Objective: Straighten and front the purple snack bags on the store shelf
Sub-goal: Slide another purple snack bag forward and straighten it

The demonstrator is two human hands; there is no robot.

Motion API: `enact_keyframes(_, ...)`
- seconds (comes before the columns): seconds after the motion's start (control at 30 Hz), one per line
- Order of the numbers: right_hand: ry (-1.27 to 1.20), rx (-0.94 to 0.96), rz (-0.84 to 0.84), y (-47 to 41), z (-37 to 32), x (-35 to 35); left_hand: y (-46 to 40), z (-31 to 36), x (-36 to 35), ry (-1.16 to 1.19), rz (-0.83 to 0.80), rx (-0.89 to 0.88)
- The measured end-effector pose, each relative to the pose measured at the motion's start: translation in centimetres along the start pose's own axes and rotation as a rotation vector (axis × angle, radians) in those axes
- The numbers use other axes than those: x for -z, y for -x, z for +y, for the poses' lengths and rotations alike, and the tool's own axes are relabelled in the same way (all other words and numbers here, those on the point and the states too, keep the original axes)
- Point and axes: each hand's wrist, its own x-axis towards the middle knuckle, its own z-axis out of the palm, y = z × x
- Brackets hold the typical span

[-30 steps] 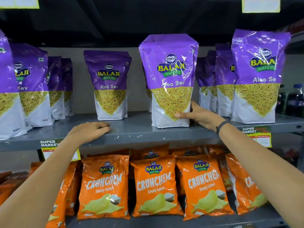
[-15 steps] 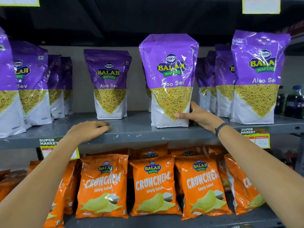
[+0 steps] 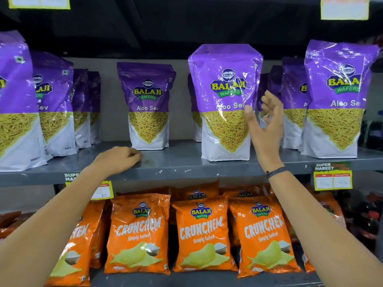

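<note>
1. Right hand (image 3: 264, 129) is hovering at the right edge of the front-centre purple bag (image 3: 226, 102) — fingers spread and loose, gripping nothing. Thumb tip is overlapping the bag's face; contact can't be confirmed.
2. That bag is standing upright near the front lip of the grey shelf (image 3: 178, 162), label facing out.
3. Left hand (image 3: 119, 159) is resting knuckles-up on the shelf with fingers curled under, holding nothing, just in front of the set-back purple bag (image 3: 147, 104).
4. The set-back bag is sitting upright, well behind the front line — a bare gap is showing on either side of it.
5. More purple bags are standing in rows at far left (image 3: 18, 100) and far right (image 3: 335, 98), front ones near the edge.
6. Orange chip bags (image 3: 203, 233) are leaning on the shelf below.
7. A dark wristband (image 3: 275, 172) is sitting on the right wrist.
</note>
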Motion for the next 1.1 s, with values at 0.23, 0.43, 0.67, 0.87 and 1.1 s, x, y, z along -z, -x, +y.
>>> enact_keyframes(0.23, -0.053, 0.132, -0.119, 2.4, -5.2, -8.2, -1.1, -5.9, 2.7, 0.023, 0.038, 0.088)
enact_keyframes(0.43, -0.164, -0.265, -0.388, 3.4, -2.5, -19.2, -0.9, -8.0, 1.3, 0.057, -0.032, 0.06)
enact_keyframes(0.67, -0.065, -0.737, -0.568, 2.8, 2.8, -24.8, -1.6, -8.6, 0.7, 0.014, -0.058, 0.035)
enact_keyframes(0.87, -0.005, -0.802, -0.83, 2.7, 4.8, -25.4, -2.1, -8.8, 0.4, -0.017, -0.084, 0.02)
enact_keyframes(1.1, 0.018, -0.772, -0.827, 3.0, 4.8, -25.2, -2.0, -8.4, 0.6, -0.028, -0.101, 0.025)
